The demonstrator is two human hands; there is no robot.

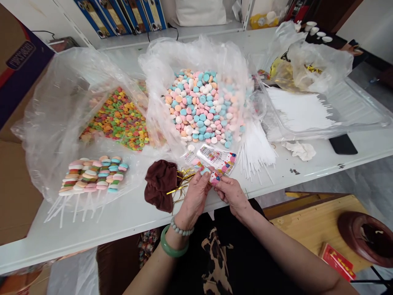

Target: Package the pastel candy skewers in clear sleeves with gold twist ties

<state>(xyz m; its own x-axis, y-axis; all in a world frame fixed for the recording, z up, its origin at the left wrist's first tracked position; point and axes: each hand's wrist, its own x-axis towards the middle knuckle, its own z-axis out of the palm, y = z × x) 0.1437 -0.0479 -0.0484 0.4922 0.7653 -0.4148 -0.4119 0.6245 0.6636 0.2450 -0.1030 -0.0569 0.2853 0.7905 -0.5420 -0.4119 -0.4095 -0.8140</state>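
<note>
My left hand pinches a small candy skewer in a printed wrapper, near the table's front edge. At the wrapper's lower right, the fingers of my right hand are closed on it. Pastel candies show above my left thumb. Just beyond lie flat printed wrappers. Gold twist ties and a brown cloth are left of my hands. A large open bag holds pastel round candies. To the right of it is a bundle of white sticks.
Finished-looking candy skewers lie at left on a clear bag, in front of colourful ring candies. A clear tray with white sticks, a crumpled tissue and a black phone are at right. A cardboard box borders the left.
</note>
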